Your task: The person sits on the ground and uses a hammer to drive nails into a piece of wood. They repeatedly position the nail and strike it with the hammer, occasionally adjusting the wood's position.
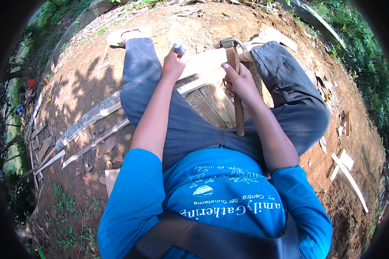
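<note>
My right hand [242, 84] is wrapped round the wooden handle of a claw hammer [232, 58]. The hammer stands head-up, its metal head pointing away from me and the handle's end reaching back toward my lap. To the left, my left hand [173, 67] is closed on a short blue-grey cylinder [179, 49]; only its top shows above the fingers, so I cannot tell its kind. Beneath and between both hands lies a pale, sunlit wooden board [203, 64]. Darker wooden boards [212, 101] sit nearer me, between my legs.
Long wooden strips [95, 113] extend leftward from under my left leg across brown soil. Thin wood offcuts [350, 179] lie on the right. Scrap wood [43, 151] is scattered at far left. A wood piece [278, 36] lies beyond my right foot. Green plants [358, 52] border the ground.
</note>
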Available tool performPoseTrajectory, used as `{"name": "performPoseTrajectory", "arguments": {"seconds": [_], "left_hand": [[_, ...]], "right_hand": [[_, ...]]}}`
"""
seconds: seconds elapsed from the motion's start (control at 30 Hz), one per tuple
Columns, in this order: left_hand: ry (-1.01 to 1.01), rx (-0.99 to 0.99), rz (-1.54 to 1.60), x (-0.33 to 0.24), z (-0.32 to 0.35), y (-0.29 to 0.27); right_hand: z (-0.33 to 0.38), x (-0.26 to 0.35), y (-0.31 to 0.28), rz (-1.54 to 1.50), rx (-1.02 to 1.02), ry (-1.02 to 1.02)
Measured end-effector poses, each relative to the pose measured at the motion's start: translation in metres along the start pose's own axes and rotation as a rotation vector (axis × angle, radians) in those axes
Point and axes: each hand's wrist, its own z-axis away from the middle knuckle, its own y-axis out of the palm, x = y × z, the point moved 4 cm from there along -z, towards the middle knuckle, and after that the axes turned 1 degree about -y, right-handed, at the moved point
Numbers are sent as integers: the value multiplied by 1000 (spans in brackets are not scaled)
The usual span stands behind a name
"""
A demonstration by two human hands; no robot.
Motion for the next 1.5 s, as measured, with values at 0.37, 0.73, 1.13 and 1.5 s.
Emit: {"name": "performPoseTrajectory", "arguments": {"seconds": [0.37, 0.73, 1.13, 1.5], "left_hand": [[14, 3, -17, 5, 4, 3], [48, 26, -21, 15, 1, 9], [155, 39, -51, 34, -4, 26], [182, 32, -49, 33, 9, 20]], "right_hand": [[3, -8, -2, -14, 27, -4], [1, -12, 1, 0, 18, 32], [0, -16, 5, 37, 17, 43], [64, 132, 46, 166, 68, -728]]}}
